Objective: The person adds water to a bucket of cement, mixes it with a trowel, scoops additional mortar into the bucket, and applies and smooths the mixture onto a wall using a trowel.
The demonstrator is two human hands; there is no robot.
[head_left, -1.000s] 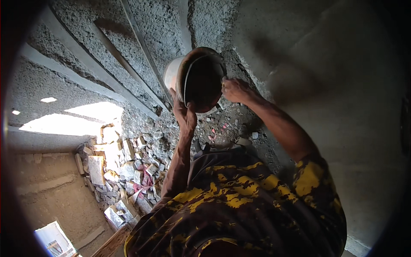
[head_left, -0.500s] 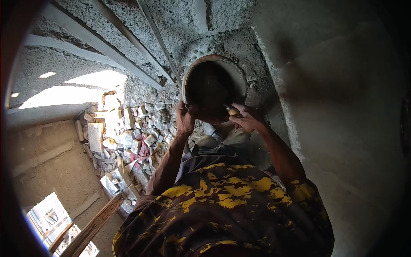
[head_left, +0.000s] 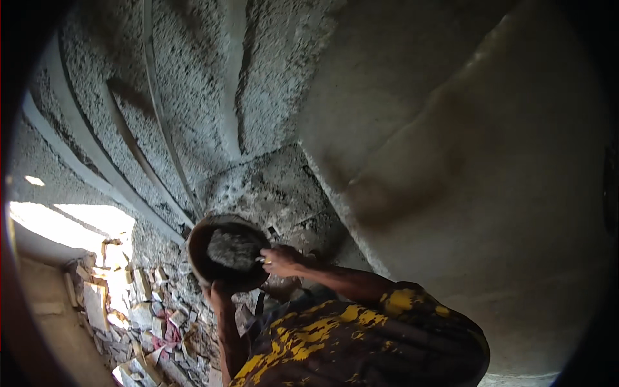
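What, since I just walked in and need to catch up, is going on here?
A person holds a bucket with the left hand at its near rim. The right hand is at the bucket's right side, apparently closed on a small tool, mostly hidden. Grey material lies inside the bucket. Rubble is heaped off to the left.

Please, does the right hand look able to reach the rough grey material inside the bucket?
Probably yes: the right hand is at the rim of the bucket, and nothing visible covers the rough grey material. The left hand holds the near side.
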